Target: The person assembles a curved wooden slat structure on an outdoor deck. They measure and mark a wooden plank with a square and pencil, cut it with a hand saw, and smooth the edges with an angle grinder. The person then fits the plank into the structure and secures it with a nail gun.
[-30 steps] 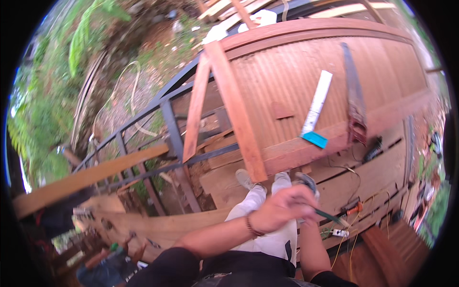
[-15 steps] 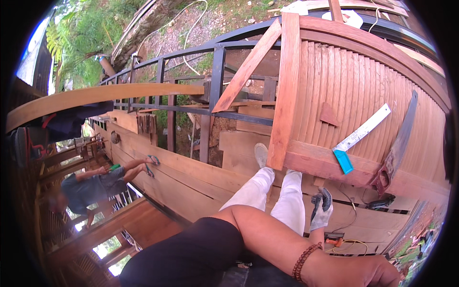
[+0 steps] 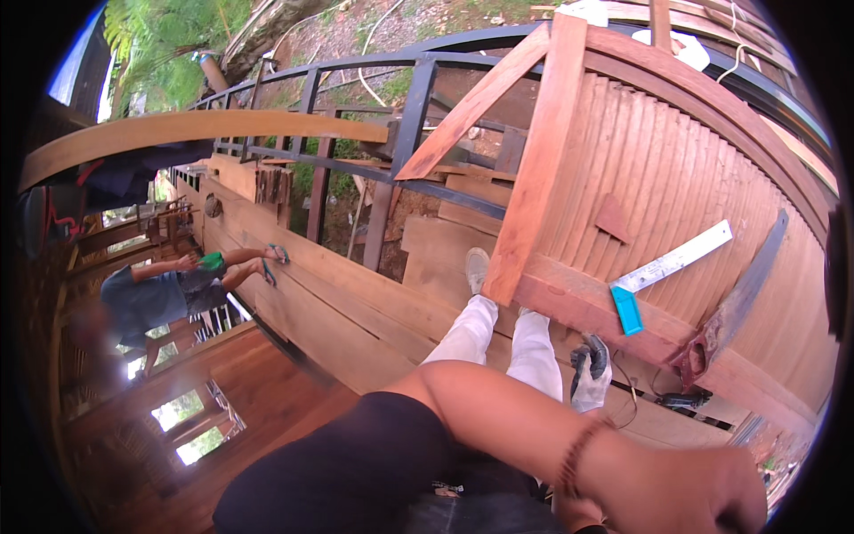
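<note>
My left hand (image 3: 712, 489) is bare, with a beaded bracelet at the wrist. Its arm crosses my body to the lower right; the fingers curl under, hiding anything inside. My right hand (image 3: 591, 369), in a white and dark work glove, hangs beside my legs, fingers loosely bent, nothing seen in it. It is nearest the lower rail of a slatted wooden panel (image 3: 658, 151). On that panel lie a try square (image 3: 678, 258) with a teal handle, a handsaw (image 3: 752, 276) with a dark red handle, and a small triangular wood offcut (image 3: 611, 220).
A black metal railing frame (image 3: 414, 111) runs behind the panel, with a diagonal wooden brace (image 3: 476, 107) against it. A long curved timber (image 3: 231, 125) extends from the left. Another person (image 3: 151, 303) stands on the boards at left. A black tool (image 3: 683, 399) lies below the saw.
My left hand has shifted a little right. The gloved right hand has moved slightly up and left in the picture. The view has tilted; the orange tool on the floor is now hidden.
</note>
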The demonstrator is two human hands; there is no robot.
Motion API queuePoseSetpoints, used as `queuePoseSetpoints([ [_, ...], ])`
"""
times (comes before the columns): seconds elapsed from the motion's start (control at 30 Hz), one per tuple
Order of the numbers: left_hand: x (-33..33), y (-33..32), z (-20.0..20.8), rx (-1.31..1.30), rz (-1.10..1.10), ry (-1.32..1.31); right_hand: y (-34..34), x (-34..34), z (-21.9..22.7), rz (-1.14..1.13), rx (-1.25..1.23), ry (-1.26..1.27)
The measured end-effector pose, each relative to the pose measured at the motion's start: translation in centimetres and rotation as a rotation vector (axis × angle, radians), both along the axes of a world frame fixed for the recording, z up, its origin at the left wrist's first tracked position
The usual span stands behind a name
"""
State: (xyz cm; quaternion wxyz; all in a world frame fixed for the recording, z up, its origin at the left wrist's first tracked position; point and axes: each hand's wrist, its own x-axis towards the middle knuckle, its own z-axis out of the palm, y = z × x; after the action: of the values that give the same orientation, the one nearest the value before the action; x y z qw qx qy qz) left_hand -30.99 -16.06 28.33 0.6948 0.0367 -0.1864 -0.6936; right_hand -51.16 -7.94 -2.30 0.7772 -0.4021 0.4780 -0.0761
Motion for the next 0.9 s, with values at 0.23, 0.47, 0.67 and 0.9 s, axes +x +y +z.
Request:
queuePoseSetpoints([
  [0.23,13.3,5.3,-26.6,1.255,0.743,-2.224,-1.2,-0.5,1.2,0.173,-0.628,0.127],
  [0.47,17.1,6.3,-30.6,1.462,0.516,-2.078,-7.1,-0.2,2.9,0.255,-1.302,0.383],
  [0.67,22.8,10.7,-32.9,1.271,0.554,-1.077,-9.0,4.8,1.5,0.546,-1.333,0.561],
  [0.9,22.8,15.3,-26.9,1.004,0.394,-0.533,-8.8,7.1,-1.3,0.55,-1.335,0.637],
])
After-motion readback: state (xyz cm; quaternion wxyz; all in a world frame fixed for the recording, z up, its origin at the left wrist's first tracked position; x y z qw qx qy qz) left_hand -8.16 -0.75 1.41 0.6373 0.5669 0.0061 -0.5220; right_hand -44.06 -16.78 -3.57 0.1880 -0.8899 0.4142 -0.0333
